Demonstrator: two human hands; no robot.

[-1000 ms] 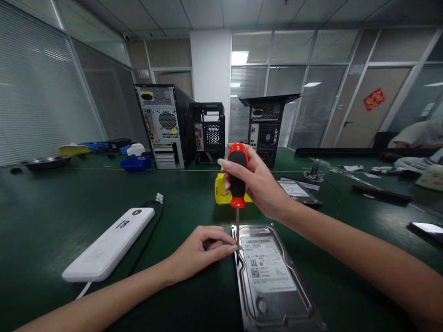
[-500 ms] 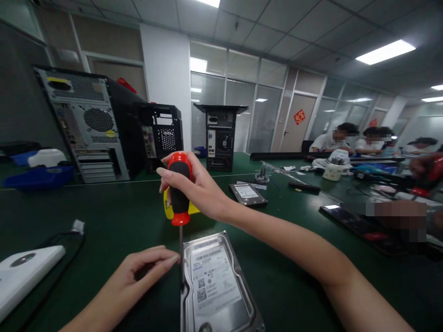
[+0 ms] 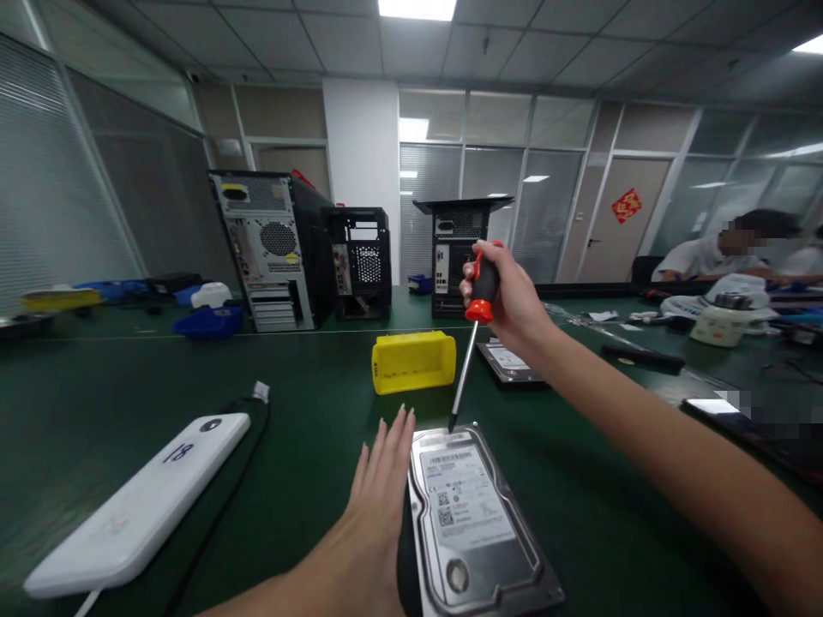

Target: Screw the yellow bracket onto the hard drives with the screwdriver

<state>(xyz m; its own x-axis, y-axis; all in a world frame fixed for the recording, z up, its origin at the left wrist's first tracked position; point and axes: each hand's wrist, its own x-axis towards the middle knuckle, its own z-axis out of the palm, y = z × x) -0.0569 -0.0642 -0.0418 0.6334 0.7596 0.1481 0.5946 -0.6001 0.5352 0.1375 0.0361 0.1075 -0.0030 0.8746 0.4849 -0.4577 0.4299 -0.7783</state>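
A silver hard drive (image 3: 476,514) with a white label lies on the green table at the bottom centre. My right hand (image 3: 507,296) is closed round the red and black handle of a screwdriver (image 3: 465,373). The shaft slants down, and its dark tip is at the drive's far edge; whether it touches is hard to tell. Beside the drive's left edge, my left hand (image 3: 382,480) lies flat with fingers stretched forward. Just beyond sits a yellow bin (image 3: 413,364) on its side, its open face toward me, with small dark bits inside.
A second hard drive (image 3: 507,364) lies behind my right wrist. On the left is a white power strip (image 3: 141,506) with a black cable. Computer cases (image 3: 276,248) stand at the back beside a blue bin (image 3: 209,323). A phone (image 3: 752,428) lies right, and a person sits beyond.
The screwdriver has gone from upright at the drive's left edge to slanted at its far edge. My left fingers have opened out flat. The view has turned left.
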